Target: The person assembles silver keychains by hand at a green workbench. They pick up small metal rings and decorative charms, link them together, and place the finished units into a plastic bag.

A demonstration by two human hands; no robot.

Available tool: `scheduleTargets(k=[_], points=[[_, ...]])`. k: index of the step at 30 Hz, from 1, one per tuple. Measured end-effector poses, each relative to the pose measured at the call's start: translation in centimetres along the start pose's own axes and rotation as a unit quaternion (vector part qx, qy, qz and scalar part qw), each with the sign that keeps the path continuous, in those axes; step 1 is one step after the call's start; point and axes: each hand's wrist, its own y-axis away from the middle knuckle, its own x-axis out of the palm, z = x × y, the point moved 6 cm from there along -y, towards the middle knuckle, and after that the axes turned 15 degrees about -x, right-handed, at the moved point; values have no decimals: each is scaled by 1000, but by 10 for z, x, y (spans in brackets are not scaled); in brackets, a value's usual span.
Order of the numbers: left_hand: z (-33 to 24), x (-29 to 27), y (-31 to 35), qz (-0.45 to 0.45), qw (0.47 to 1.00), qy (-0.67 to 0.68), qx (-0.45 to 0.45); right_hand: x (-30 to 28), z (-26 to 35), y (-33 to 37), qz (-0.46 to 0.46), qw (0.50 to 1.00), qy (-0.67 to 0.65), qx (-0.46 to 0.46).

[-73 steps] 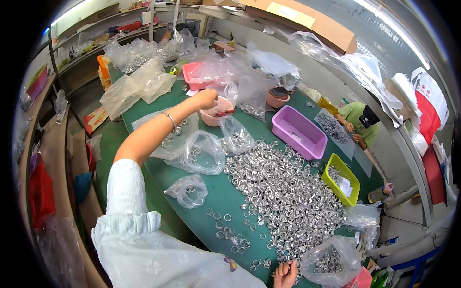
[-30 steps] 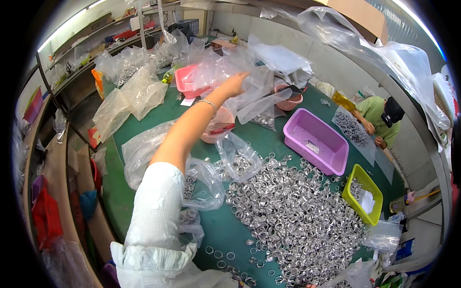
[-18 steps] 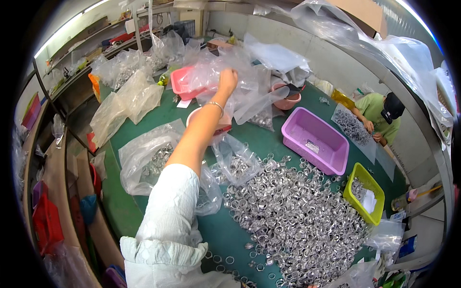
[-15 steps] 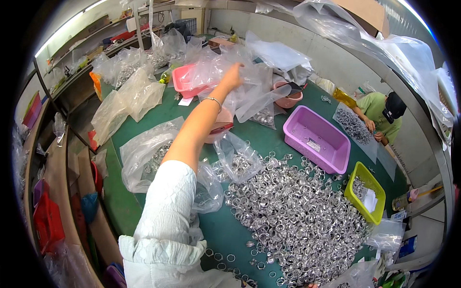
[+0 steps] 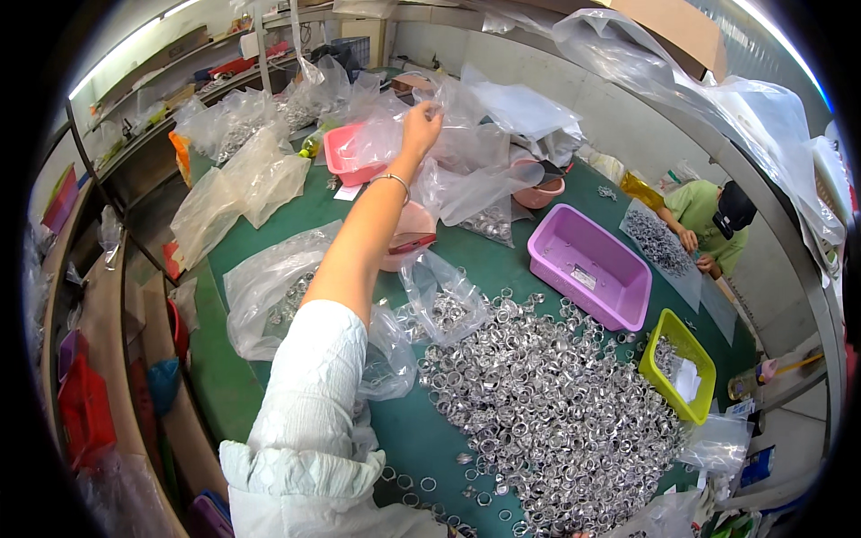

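Note:
My left arm reaches far across the table, with a bracelet at the wrist. At its end, my left hand [image 5: 420, 130] is closed, fingers pinched on a clear plastic bag [image 5: 448, 103] in a heap of loose bags. Just left of that hand is a pink basket [image 5: 343, 154], partly covered by plastic. Under my forearm stands a pale pink tub [image 5: 415, 220] with a dark red item across it. Only a sliver of my right hand [image 5: 581, 535] shows at the lower edge, its fingers hidden. Nearby lies a large pile of silvery metal rings [image 5: 556, 403].
A purple basket [image 5: 592, 264] and a yellow-green basket [image 5: 679, 368] stand right of the pile. Plastic bags of rings [image 5: 278, 291] lie left of my forearm. Across the table, a person in a green shirt [image 5: 704, 215] handles small metal pieces. A metal frame [image 5: 789, 215] rises at the right.
My left hand has drawn back slightly to the left, and its outstretched fingers have closed on the plastic. The bag by it is pulled up a little.

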Motion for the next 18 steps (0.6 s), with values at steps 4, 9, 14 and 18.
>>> scheduleTargets(k=[4,9,14,18], points=[[0,-5,-1,9,998,-40,55,-1,-2,-4,51,998,-33,-13],[7,45,43,171,900,-385,114,-28,-21,-15,57,993,-97,28],[-5,33,71,147,903,-404,17,-35,-33,-19,50,992,-108,29],[-38,14,91,159,913,-375,10,-36,-29,-17,59,993,-104,11]])
